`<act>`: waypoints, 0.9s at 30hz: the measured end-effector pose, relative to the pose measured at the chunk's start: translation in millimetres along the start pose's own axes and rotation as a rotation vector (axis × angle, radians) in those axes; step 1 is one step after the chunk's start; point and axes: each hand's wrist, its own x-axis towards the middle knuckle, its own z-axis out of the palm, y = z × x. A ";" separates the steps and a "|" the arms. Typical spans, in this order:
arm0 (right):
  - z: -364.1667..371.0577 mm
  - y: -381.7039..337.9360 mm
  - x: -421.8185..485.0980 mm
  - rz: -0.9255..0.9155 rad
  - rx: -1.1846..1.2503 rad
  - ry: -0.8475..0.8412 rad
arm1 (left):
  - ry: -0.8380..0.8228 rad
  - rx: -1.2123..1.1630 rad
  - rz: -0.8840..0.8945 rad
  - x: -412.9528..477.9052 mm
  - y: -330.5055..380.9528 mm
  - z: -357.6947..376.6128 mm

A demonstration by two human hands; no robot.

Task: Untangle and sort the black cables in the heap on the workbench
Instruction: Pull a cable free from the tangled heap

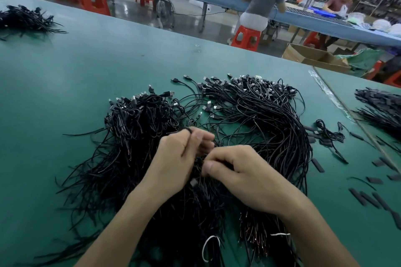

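A big heap of thin black cables [249, 110] with USB plugs lies tangled on the green workbench [86, 67], spreading from the middle toward me. My left hand [180, 158] hovers over the heap's centre with curled fingers pinching a black cable loop at its fingertips. Just right of it, my right hand [238, 171] has its fingers curled round a few cable strands. The two hands nearly touch. The cable parts under my palms are hidden.
A second cable bundle [26, 19] lies far left, another [382, 108] at the right past a table seam. Short black sleeves [366, 197] are scattered at the right. A cardboard box [314, 56], red stools and two seated people are beyond the bench.
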 end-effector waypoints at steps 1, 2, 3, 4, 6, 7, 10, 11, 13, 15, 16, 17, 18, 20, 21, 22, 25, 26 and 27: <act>-3.0 -2.7 -0.2 -0.025 0.017 0.033 | -0.075 0.047 -0.023 -1.1 1.7 -0.3; -5.6 -3.8 0.4 -0.048 0.037 0.074 | -0.142 0.039 -0.070 -2.4 4.9 -0.6; -7.9 -4.0 1.4 -0.065 0.064 0.118 | -0.195 -0.026 -0.128 -3.4 8.3 -1.1; -9.9 -3.3 2.9 -0.076 0.100 0.168 | -0.238 -0.104 -0.182 -4.1 11.7 -1.8; -12.8 -0.8 7.0 -0.085 0.220 0.290 | -0.331 -0.245 -0.250 -5.7 18.3 -3.9; -12.7 0.7 8.9 -0.087 0.293 0.345 | -0.387 -0.312 -0.277 -6.7 22.1 -4.9; -3.2 3.4 13.7 -0.068 0.424 0.410 | -0.498 -0.534 -0.333 -8.2 31.0 -9.2; 1.2 3.7 14.7 -0.047 0.450 0.388 | -0.501 -0.610 -0.330 -7.8 32.9 -10.1; 8.5 4.7 15.6 -0.002 0.476 0.300 | -0.449 -0.755 -0.294 -6.6 33.2 -11.4; 12.1 5.0 15.2 0.029 0.419 0.223 | -0.343 -0.901 -0.250 -4.7 32.5 -10.0; 13.1 4.8 15.0 0.051 0.360 0.189 | -0.281 -0.969 -0.233 -3.5 31.0 -9.3; 13.8 4.4 14.7 0.077 0.290 0.147 | -0.217 -1.032 -0.222 -1.3 29.6 -9.0; 14.3 3.7 13.8 0.102 0.221 0.096 | -0.166 -1.081 -0.208 0.9 26.4 -9.7; 13.5 0.7 11.7 0.127 0.117 -0.007 | -0.120 -1.041 -0.157 4.7 18.5 -10.7; 12.1 -1.4 10.9 0.128 0.070 -0.047 | -0.084 -0.889 -0.134 5.1 12.5 -10.8; 10.3 -3.2 10.1 0.121 0.028 -0.069 | -0.021 -0.626 -0.103 4.2 5.9 -9.5; 1.4 -5.5 9.7 0.064 -0.005 -0.005 | 0.068 0.100 -0.003 1.6 -1.5 -5.9; -1.9 -6.2 10.4 0.037 0.003 0.043 | 0.008 0.104 -0.044 0.4 0.4 -4.7; -5.3 -6.7 11.5 0.005 0.012 0.100 | -0.066 0.027 -0.127 -0.5 2.7 -3.7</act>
